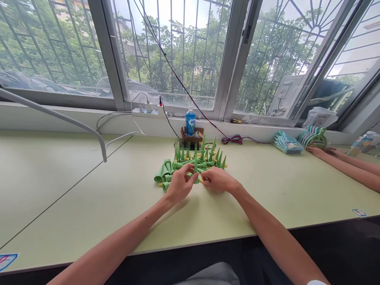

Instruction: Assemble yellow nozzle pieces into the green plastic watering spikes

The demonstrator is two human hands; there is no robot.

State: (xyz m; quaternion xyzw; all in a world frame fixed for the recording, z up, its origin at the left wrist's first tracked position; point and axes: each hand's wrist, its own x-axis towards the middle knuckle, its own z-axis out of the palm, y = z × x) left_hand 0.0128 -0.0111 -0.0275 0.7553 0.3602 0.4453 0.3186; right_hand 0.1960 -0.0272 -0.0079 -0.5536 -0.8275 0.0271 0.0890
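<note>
My left hand (pixel 180 183) is closed around a green plastic spike (pixel 195 163), held upright with its pointed tip upward. Just to its right, the fingers of my right hand (pixel 219 179) are pinched on a small yellow piece (pixel 201 181), partly hidden by the fingers. Behind both hands is a crowd of green spikes (pixel 203 149) with small yellow parts, several standing point up and others lying down. Beside my left hand, a few wider green cone-shaped pieces (pixel 159 176) lie with their round open ends toward me.
Behind the pile, a blue bottle (pixel 190 122) stands by a small brown box (pixel 199 135). A power strip (pixel 150 113) and cables run along the sill. At far right, a co-worker's hands (pixel 317 152) are near green-striped items (pixel 313 136) and stacked packets (pixel 287 142).
</note>
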